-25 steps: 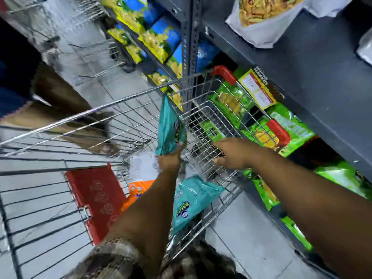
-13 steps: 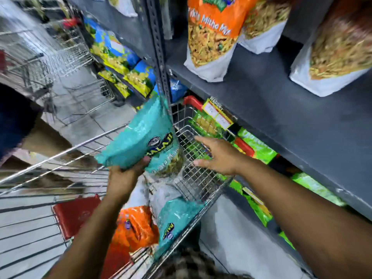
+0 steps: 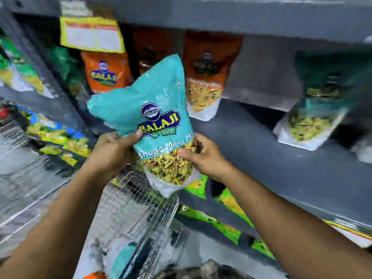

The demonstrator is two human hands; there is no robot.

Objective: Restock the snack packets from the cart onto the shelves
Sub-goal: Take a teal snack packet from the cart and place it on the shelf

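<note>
1. Teal Balaji mixture packet (image 3: 153,117) held upright in the air, in front of the grey shelf (image 3: 271,158) and above the wire cart (image 3: 130,208); not yet on the shelf.
2. Left hand (image 3: 112,152) closed on packet's lower left edge, thumb over the front.
3. Right hand (image 3: 203,156) closed on lower right edge, fingers curled round the side.
4. Advice: keep upright, set base down on bare shelf right of the orange packets, label forward, then let go.
5. Risk: soft bag, may topple if base not flat.
6. Counts: two orange Balaji packets (image 3: 203,77) behind the held packet, possibly a third in shadow; one teal packet (image 3: 314,109) well right of it; one more teal packet (image 3: 124,258) in cart; green packets (image 3: 227,200) below shelf, blurred, no count.
</note>
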